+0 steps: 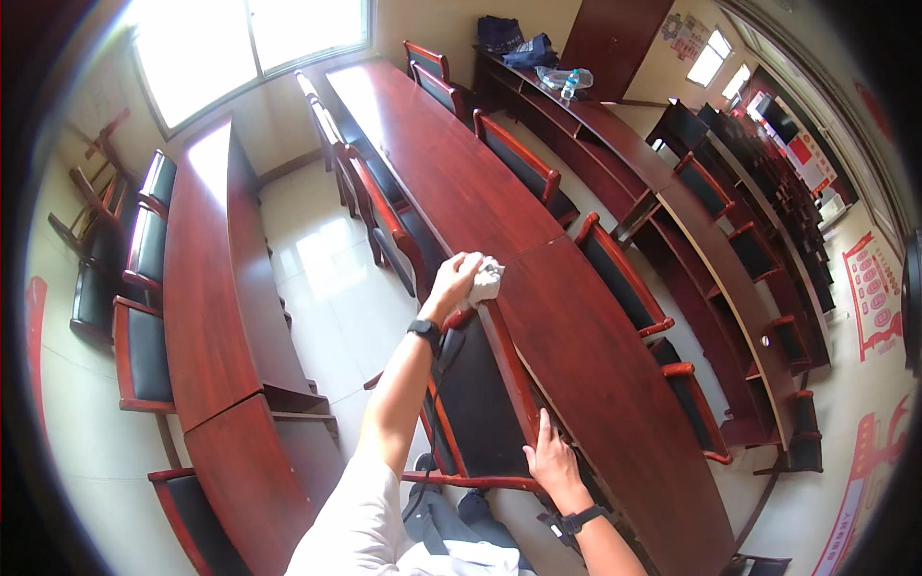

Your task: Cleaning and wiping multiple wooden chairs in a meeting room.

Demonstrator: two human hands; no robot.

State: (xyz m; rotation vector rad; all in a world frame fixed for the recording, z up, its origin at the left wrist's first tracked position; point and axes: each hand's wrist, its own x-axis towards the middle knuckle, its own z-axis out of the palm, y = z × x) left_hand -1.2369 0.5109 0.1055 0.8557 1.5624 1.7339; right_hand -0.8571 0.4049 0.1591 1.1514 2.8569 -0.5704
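Note:
My left hand (452,282) grips a crumpled white cloth (487,281) at the far end of a chair's reddish wooden top rail (506,363). The cloth is beside the edge of a long polished wooden table (576,324). Directly before me is that chair, with a black padded panel (472,399) in a red-brown wooden frame. At the near end of the same rail, my right hand (555,457) rests with its thumb apart from its fingers and nothing visibly held. A dark cord hangs down from near my left wrist.
More black-padded chairs (623,277) line both sides of the table. A second long table (209,288) stands to the left across a tiled aisle (324,288). On the curved desk (648,165) at right are dark bags (529,52) and a plastic bottle (570,85).

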